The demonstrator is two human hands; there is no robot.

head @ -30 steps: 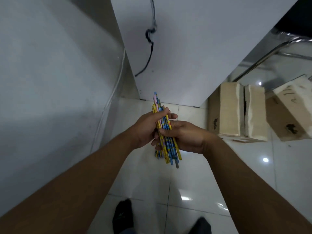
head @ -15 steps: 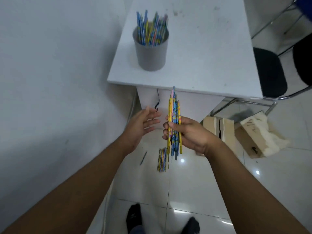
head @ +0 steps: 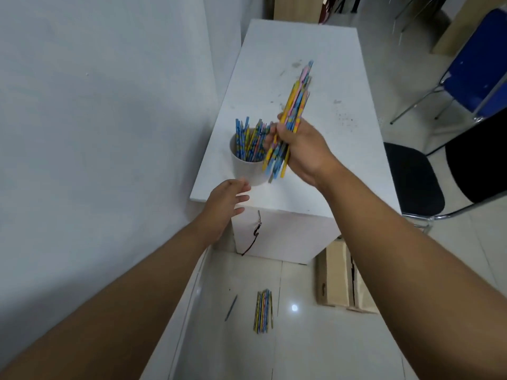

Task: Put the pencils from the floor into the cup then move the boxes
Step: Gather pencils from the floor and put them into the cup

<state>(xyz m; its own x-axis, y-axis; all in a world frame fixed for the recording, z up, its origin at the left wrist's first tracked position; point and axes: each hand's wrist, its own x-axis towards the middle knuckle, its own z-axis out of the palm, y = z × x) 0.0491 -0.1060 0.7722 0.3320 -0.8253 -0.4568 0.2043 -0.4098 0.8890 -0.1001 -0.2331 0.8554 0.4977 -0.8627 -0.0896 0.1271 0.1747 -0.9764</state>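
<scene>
Right hand (head: 299, 149) grips pencil bundle (head: 295, 100), cup (head: 247, 171) seemingly half full

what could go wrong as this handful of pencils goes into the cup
The cup is already crowded with pencils, so the tilted bundle in the right hand may catch on them and scatter over the table.
The cup stands near the table's front corner and the left hand is open beside it, not gripping; a hard push could knock it off.
</scene>
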